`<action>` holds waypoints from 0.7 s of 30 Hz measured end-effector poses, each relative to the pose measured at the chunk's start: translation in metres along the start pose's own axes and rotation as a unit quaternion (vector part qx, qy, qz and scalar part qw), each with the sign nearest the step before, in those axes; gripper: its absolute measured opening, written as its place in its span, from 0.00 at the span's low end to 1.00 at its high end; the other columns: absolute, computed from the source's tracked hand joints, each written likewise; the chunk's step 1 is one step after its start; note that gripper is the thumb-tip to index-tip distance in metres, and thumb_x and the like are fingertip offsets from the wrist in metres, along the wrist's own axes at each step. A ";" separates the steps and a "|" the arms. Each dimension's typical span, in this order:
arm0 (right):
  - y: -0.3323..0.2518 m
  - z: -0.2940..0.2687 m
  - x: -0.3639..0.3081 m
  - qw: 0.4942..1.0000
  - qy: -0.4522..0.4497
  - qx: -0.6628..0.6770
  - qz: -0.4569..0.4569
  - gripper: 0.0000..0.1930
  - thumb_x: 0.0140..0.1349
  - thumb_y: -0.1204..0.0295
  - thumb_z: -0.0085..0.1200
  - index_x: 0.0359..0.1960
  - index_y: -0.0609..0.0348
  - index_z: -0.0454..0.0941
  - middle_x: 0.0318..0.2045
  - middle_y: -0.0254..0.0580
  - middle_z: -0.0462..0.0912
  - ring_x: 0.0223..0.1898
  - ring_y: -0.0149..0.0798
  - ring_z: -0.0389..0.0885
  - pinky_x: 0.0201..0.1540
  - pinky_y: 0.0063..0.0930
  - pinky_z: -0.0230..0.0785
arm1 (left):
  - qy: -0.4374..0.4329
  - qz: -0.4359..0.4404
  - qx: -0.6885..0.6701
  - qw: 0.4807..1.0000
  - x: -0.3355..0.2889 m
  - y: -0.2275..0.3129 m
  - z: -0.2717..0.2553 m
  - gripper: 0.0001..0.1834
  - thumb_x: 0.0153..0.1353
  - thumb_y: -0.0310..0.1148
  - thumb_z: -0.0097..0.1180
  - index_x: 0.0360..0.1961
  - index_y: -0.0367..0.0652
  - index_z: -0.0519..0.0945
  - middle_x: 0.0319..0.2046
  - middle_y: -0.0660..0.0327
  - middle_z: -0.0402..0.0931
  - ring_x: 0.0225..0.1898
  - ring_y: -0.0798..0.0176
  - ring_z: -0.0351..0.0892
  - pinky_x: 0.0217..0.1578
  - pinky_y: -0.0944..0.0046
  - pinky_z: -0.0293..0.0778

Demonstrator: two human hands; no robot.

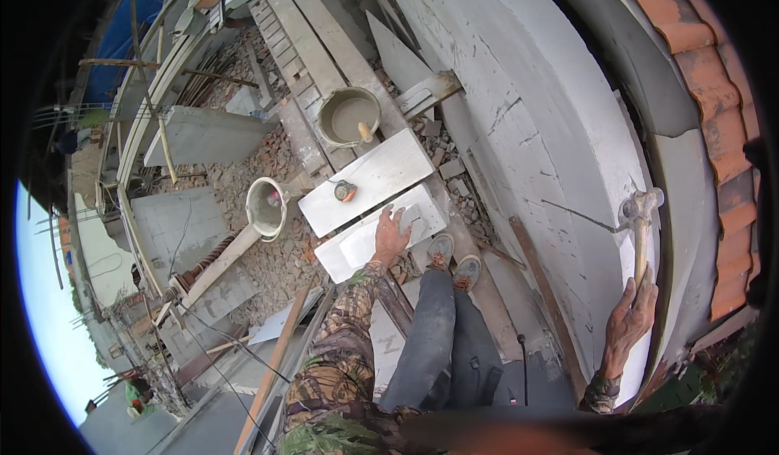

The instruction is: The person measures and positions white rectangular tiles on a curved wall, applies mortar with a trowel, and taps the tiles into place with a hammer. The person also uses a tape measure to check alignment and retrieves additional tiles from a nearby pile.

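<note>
My left hand (391,234) lies with fingers spread on a white block (357,244), low in the middle of the head view. Alongside it sits a second white block (389,168), bearing a small round tool with an orange part, perhaps a tape measure (345,190). Far to the right, my right hand (633,317) is closed around the lower end of a wooden handle. That handle belongs to a hammer (640,211), whose grey, mortar-smeared head is over the top of the pale wall (519,122).
Beyond the blocks, a bucket of grey mortar (350,116) stands on planks (304,41). A pale bucket (266,209) is at the left above brick rubble (268,252). A thin rod (578,216) juts from the wall. Orange roof tiles (706,81) line the right.
</note>
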State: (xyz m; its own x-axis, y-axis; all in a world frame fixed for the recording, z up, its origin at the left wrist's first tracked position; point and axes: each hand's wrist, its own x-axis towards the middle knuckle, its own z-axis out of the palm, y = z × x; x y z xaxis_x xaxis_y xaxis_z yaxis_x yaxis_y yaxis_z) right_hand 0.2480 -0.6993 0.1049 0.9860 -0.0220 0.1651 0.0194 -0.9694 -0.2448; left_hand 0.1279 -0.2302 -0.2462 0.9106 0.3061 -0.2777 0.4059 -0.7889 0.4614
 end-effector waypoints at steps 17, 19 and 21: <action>0.019 0.016 0.082 0.973 0.019 -0.170 -0.152 0.18 0.75 0.67 0.50 0.53 0.75 0.78 0.57 0.65 0.76 0.53 0.58 0.77 0.59 0.50 0.71 | 0.048 -0.224 -0.035 0.973 0.035 -0.126 -0.064 0.23 0.60 0.44 0.64 0.52 0.40 0.83 0.59 0.42 0.68 0.61 0.41 0.69 0.61 0.46 0.72; -0.005 0.010 0.083 0.907 0.043 -0.315 -0.278 0.18 0.73 0.75 0.52 0.57 0.79 0.71 0.57 0.62 0.77 0.55 0.58 0.80 0.59 0.46 0.77 | 0.076 -0.249 -0.021 0.965 0.067 -0.145 -0.058 0.24 0.59 0.46 0.64 0.49 0.39 0.83 0.55 0.40 0.73 0.56 0.40 0.74 0.58 0.45 0.73; -0.026 -0.001 0.078 0.765 0.119 -0.470 -0.424 0.21 0.72 0.77 0.53 0.61 0.80 0.66 0.58 0.59 0.78 0.56 0.57 0.81 0.60 0.43 0.79 | 0.077 -0.282 -0.029 0.956 0.095 -0.164 -0.053 0.25 0.59 0.47 0.63 0.49 0.38 0.83 0.54 0.39 0.75 0.53 0.38 0.76 0.57 0.44 0.74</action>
State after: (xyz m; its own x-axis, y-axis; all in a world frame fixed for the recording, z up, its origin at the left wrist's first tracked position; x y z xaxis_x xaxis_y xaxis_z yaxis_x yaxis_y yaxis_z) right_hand 0.3241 -0.6761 0.1248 0.6252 0.7763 0.0808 0.3967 -0.4052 0.8236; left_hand 0.1524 -0.0430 -0.3034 0.5445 0.7523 -0.3708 0.8352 -0.4460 0.3217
